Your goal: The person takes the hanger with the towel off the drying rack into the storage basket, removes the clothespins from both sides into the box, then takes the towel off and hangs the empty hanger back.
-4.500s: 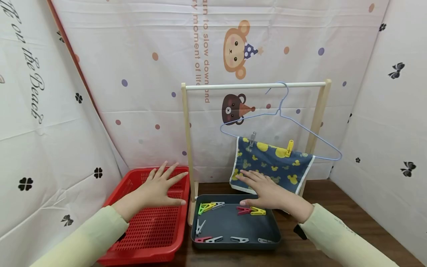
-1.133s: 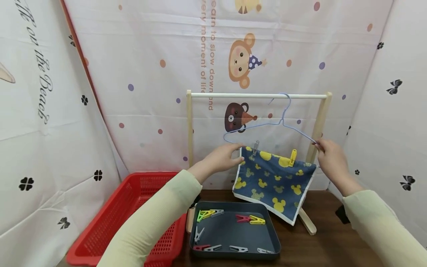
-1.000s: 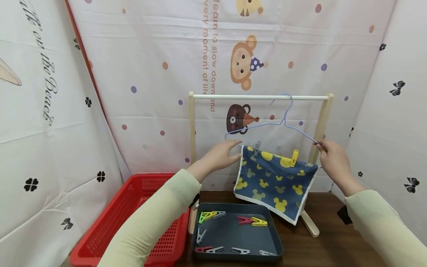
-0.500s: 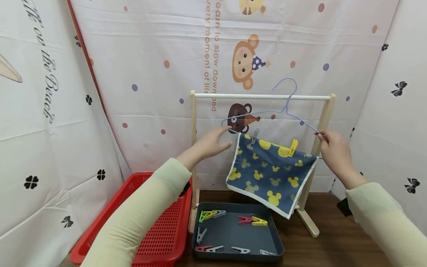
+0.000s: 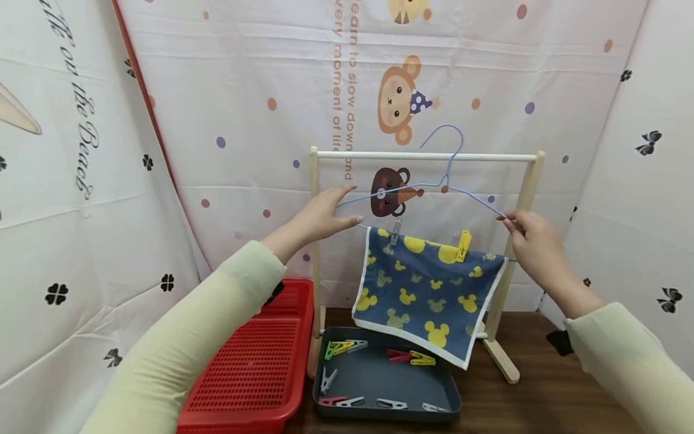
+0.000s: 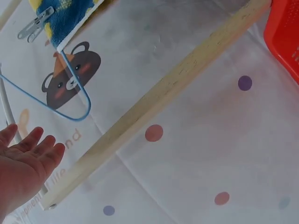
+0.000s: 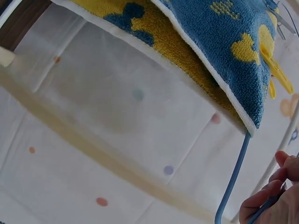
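My right hand (image 5: 538, 244) pinches the right shoulder of a blue wire hanger (image 5: 417, 185); the right wrist view shows curled fingers (image 7: 261, 198) round the wire. Over its lower bar hangs a blue towel (image 5: 420, 295) with yellow mouse heads and white edging. A grey clothespin (image 5: 396, 232) and a yellow clothespin (image 5: 463, 246) clip it on. The hook stands above the white rod (image 5: 374, 155). My left hand (image 5: 320, 214), fingers spread, is at the hanger's left end; in the left wrist view that hand (image 6: 30, 170) is apart from the wire.
The wooden rack's posts (image 5: 316, 241) stand on either side. Below, a dark tray (image 5: 387, 380) holds several clothespins along its edges. A red perforated basket (image 5: 255, 361) is at left. Printed cloth (image 5: 244, 150) closes off the back and sides.
Both hands reached up from over the basket and tray to the hanger. The hook rose above the rod. Hanger and towel then shifted left, the left hand moving left too.
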Demonstrator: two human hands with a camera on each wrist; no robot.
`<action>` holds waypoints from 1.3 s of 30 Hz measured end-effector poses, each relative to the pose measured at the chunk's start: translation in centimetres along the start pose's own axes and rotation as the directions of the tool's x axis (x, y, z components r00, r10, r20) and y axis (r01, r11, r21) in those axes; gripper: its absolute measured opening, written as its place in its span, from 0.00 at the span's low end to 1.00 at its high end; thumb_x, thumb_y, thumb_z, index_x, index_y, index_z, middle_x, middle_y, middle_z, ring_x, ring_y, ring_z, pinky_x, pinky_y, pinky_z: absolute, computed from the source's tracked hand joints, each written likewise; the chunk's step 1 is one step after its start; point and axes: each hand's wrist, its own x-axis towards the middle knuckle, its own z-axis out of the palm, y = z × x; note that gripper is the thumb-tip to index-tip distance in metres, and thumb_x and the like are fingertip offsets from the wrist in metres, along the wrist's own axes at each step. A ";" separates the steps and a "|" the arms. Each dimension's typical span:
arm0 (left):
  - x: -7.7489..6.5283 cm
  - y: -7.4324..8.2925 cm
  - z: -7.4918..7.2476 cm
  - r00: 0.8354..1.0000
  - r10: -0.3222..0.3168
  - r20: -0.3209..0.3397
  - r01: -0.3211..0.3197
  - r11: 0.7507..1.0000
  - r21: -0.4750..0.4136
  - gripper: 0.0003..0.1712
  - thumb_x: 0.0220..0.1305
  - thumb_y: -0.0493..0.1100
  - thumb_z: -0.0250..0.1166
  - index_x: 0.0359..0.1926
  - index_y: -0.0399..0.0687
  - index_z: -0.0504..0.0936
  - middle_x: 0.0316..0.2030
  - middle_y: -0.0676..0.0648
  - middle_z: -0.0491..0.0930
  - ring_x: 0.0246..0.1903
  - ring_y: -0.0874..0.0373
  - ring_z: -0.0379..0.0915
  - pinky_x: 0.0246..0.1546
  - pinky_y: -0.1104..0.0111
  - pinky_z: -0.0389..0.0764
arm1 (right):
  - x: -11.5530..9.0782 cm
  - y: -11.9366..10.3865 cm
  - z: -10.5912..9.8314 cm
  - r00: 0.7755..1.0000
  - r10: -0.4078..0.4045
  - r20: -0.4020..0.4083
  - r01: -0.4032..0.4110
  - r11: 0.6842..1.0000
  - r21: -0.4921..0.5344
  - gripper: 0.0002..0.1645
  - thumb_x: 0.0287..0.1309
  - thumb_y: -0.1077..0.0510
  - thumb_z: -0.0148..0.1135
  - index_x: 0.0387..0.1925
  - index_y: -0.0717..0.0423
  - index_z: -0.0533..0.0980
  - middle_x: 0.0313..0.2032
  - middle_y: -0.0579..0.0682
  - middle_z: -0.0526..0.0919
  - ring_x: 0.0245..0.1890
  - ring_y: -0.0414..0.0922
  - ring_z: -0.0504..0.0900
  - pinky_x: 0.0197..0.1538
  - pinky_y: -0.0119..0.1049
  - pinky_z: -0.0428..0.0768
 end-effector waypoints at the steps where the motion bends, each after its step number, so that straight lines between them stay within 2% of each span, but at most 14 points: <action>1: -0.1 -0.1 0.0 1.000 0.004 0.008 -0.004 1.000 -0.001 0.45 0.71 0.56 0.65 0.80 0.51 0.56 0.78 0.40 0.60 0.79 0.43 0.55 0.78 0.48 0.59 | -0.2 -0.2 0.0 1.000 -0.012 0.002 0.012 1.000 -0.001 0.12 0.74 0.66 0.52 0.46 0.71 0.80 0.38 0.70 0.82 0.30 0.51 0.71 0.29 0.30 0.64; 5: -0.8 -0.5 -0.3 0.999 0.023 0.029 -0.023 1.000 -0.007 0.45 0.72 0.56 0.64 0.81 0.50 0.54 0.78 0.40 0.60 0.78 0.42 0.56 0.78 0.47 0.59 | -0.9 -1.4 0.0 0.999 -0.029 0.038 0.028 0.999 0.015 0.13 0.75 0.65 0.53 0.48 0.70 0.81 0.39 0.68 0.84 0.28 0.47 0.69 0.28 0.31 0.64; 9: -2.3 -0.8 -0.3 0.996 0.042 0.078 -0.039 0.999 -0.036 0.45 0.72 0.56 0.64 0.81 0.53 0.54 0.74 0.38 0.67 0.72 0.41 0.67 0.71 0.45 0.69 | -2.0 -2.5 0.2 0.997 -0.054 0.053 0.052 0.998 0.042 0.13 0.74 0.66 0.54 0.48 0.70 0.81 0.37 0.65 0.84 0.25 0.39 0.65 0.26 0.31 0.63; 12: -3.7 -0.9 0.0 0.990 0.061 0.130 -0.052 0.997 -0.065 0.42 0.72 0.55 0.64 0.80 0.54 0.57 0.68 0.38 0.75 0.64 0.43 0.77 0.63 0.48 0.79 | -3.1 -3.2 0.2 0.996 -0.080 0.049 0.077 0.995 0.062 0.11 0.72 0.68 0.56 0.46 0.69 0.82 0.33 0.62 0.83 0.23 0.35 0.61 0.25 0.31 0.62; 16: -5.8 -0.9 0.1 0.986 0.073 0.150 -0.056 0.992 -0.114 0.33 0.74 0.52 0.63 0.75 0.48 0.67 0.56 0.41 0.83 0.50 0.51 0.84 0.51 0.57 0.84 | -3.9 -4.1 0.3 0.993 -0.097 0.069 0.091 0.992 0.091 0.10 0.72 0.67 0.56 0.46 0.66 0.83 0.34 0.59 0.83 0.25 0.34 0.62 0.26 0.30 0.62; 19: -7.4 -1.2 -0.2 0.987 0.083 0.134 -0.060 0.984 -0.166 0.21 0.77 0.48 0.59 0.64 0.44 0.76 0.42 0.43 0.85 0.37 0.55 0.81 0.41 0.63 0.81 | -4.0 -4.6 0.4 0.990 -0.106 0.089 0.096 0.990 0.107 0.10 0.72 0.67 0.56 0.46 0.65 0.83 0.36 0.59 0.83 0.26 0.34 0.62 0.27 0.30 0.62; 22: -8.8 -1.6 -0.4 0.989 0.100 0.109 -0.076 0.975 -0.207 0.12 0.79 0.45 0.55 0.52 0.43 0.79 0.29 0.45 0.80 0.26 0.57 0.71 0.31 0.67 0.74 | -3.9 -5.0 0.7 0.989 -0.116 0.092 0.106 0.989 0.105 0.10 0.71 0.68 0.58 0.46 0.65 0.83 0.35 0.58 0.83 0.25 0.34 0.62 0.27 0.30 0.62; 25: -9.9 -2.1 -0.4 0.992 0.105 0.067 -0.088 0.972 -0.218 0.11 0.80 0.42 0.53 0.45 0.43 0.80 0.21 0.49 0.69 0.21 0.58 0.62 0.26 0.69 0.67 | -4.0 -5.3 1.0 0.987 -0.128 0.098 0.118 0.988 0.104 0.09 0.70 0.68 0.58 0.46 0.63 0.84 0.34 0.56 0.83 0.24 0.33 0.61 0.26 0.30 0.61; 28: -10.9 -2.5 -0.3 0.995 0.096 0.014 -0.091 0.976 -0.199 0.11 0.79 0.41 0.54 0.40 0.43 0.81 0.20 0.52 0.64 0.20 0.60 0.56 0.25 0.70 0.63 | -4.3 -5.7 1.1 0.983 -0.153 0.098 0.143 0.984 0.102 0.09 0.69 0.68 0.59 0.45 0.61 0.84 0.34 0.53 0.82 0.24 0.33 0.61 0.26 0.30 0.62; 31: -11.6 -2.8 -0.5 0.995 0.085 -0.044 -0.091 0.980 -0.176 0.10 0.78 0.40 0.55 0.38 0.43 0.80 0.20 0.51 0.67 0.20 0.63 0.53 0.25 0.71 0.62 | -4.5 -6.4 1.2 0.980 -0.173 0.102 0.162 0.981 0.107 0.09 0.69 0.68 0.59 0.45 0.61 0.84 0.35 0.53 0.83 0.26 0.33 0.63 0.27 0.29 0.64; 34: -12.1 -3.0 -0.9 0.987 0.104 -0.122 -0.121 0.983 -0.139 0.09 0.77 0.38 0.57 0.38 0.41 0.81 0.22 0.50 0.71 0.21 0.64 0.52 0.25 0.71 0.61 | -4.7 -7.1 1.4 0.978 -0.169 0.119 0.153 0.979 0.134 0.10 0.69 0.67 0.59 0.47 0.61 0.83 0.34 0.52 0.83 0.27 0.33 0.64 0.28 0.30 0.65; 39: -12.6 -3.2 -1.6 0.968 0.118 -0.220 -0.137 0.988 -0.072 0.08 0.76 0.37 0.57 0.39 0.40 0.81 0.22 0.51 0.66 0.22 0.64 0.51 0.26 0.71 0.60 | -4.6 -7.9 1.9 0.971 -0.180 0.159 0.149 0.971 0.189 0.10 0.71 0.66 0.59 0.49 0.61 0.83 0.30 0.46 0.76 0.25 0.32 0.62 0.27 0.30 0.65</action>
